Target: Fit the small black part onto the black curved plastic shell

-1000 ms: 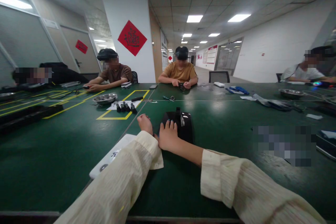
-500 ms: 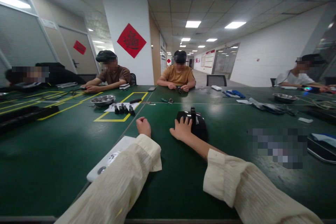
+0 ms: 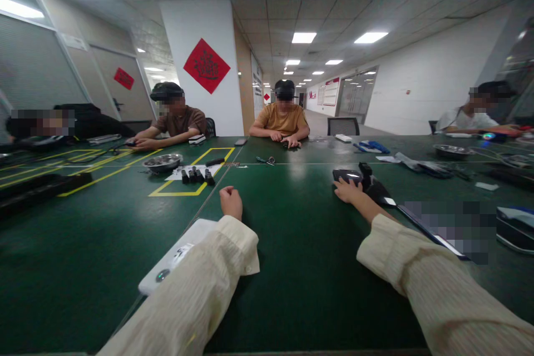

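Note:
My left hand (image 3: 231, 202) rests on the green table in a loose fist, with nothing seen in it. Under and beside that forearm lies a white flat device (image 3: 171, 261) with a round dark button or lens. My right hand (image 3: 349, 191) is stretched out to the right, its fingers extended and lying on the near edge of a glossy black base (image 3: 349, 174). A short black upright post (image 3: 366, 171) stands on this base, which looks like a stand. My fingers and wrist hide part of it.
Metal bowl (image 3: 163, 163) and several black cylindrical parts (image 3: 197, 176) stand by yellow tape at left. Pliers (image 3: 266, 160) lie mid-table. A blurred flat panel (image 3: 442, 228) is at right, near the stand. Co-workers sit across the table; one person (image 3: 281, 122) handles a small dark object.
My right hand and the black base have moved to the right across the table, up to the blurred panel. My left hand stays almost in place. The person opposite has shifted their hands.

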Available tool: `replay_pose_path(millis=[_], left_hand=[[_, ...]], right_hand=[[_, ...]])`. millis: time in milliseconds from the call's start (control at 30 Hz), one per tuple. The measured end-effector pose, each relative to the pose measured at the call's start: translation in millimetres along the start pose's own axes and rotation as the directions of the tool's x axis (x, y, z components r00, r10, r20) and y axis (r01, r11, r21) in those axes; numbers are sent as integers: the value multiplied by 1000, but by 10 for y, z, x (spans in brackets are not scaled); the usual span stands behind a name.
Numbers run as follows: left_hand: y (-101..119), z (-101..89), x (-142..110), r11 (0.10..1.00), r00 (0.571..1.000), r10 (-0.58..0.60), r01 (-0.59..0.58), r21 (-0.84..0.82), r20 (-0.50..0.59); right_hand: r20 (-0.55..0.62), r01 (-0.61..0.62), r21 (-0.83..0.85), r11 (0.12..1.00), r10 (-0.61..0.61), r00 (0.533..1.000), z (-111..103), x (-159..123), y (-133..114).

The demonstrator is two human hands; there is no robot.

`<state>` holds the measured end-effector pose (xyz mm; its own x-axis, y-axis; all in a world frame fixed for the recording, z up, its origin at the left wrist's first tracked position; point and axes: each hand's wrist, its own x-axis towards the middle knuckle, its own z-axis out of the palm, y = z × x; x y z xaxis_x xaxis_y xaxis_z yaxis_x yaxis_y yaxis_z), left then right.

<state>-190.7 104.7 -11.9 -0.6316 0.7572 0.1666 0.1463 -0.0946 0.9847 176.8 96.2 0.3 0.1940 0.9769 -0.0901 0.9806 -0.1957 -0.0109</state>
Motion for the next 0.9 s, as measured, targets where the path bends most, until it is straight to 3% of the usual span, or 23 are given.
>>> replay_pose_path(millis=[233, 500, 667, 800, 900], left_hand=[[-33, 31, 16, 1000, 1000, 14, -14, -9, 6], [-100, 44, 56, 1000, 999, 25, -25, -8, 26], [-102, 38, 55, 1000, 999, 23, -24, 9, 39], [-67, 21, 20, 1000, 999, 19, -20, 25, 44], [-50, 15, 0, 999, 999, 16, -18, 33, 51]], right_hand=[[8, 28, -95, 995, -27, 1000, 35, 111, 465], [-20, -19, -101, 995, 17, 1000, 72, 95, 690], [-108, -92, -101, 991, 81, 991, 100, 63, 737], [-185, -78, -93, 993, 60, 981, 14, 27, 741], [-361, -83, -29, 996, 67, 930, -92, 8, 757]])
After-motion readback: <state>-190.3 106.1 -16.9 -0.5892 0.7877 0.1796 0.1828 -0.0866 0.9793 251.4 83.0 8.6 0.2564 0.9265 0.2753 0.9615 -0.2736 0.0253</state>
